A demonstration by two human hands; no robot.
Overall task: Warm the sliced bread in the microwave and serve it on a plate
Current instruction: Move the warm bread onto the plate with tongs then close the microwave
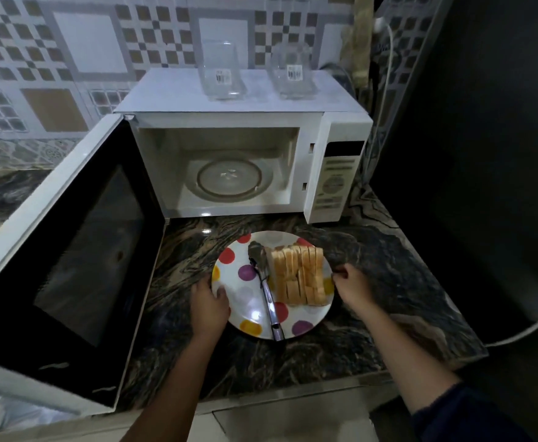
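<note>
- Sliced bread (299,275) stands as a packed row on the right half of a spotted plate (243,309), which sits on the bench (388,266) just in front of the microwave (314,132).
- Metal tongs (266,291) lie on the plate against the left side of the bread, with the handle past the near rim.
- Left hand (208,309) grips the left rim, thumb over the top. Right hand (352,287) has its fingers curled on the right rim, which looks like a grip too.
- Progress: the door (70,266) is wide open and the turntable (229,180) is bare. I can't tell whether the bread has been heated. If not, everything is left: load, shut, run, serve.
- The tongs should come off before any heating, since metal in there is a hazard.
- Room: the path from plate to cavity is straight and unobstructed, and the opening looks wider than the plate.
- Edges: the open door flanks the left forearm closely, so there is little sideways room there. The bench is open to the right, up to a dark wall.
- Two clear tubs (221,74) sit on the microwave's top, out of the way.
</note>
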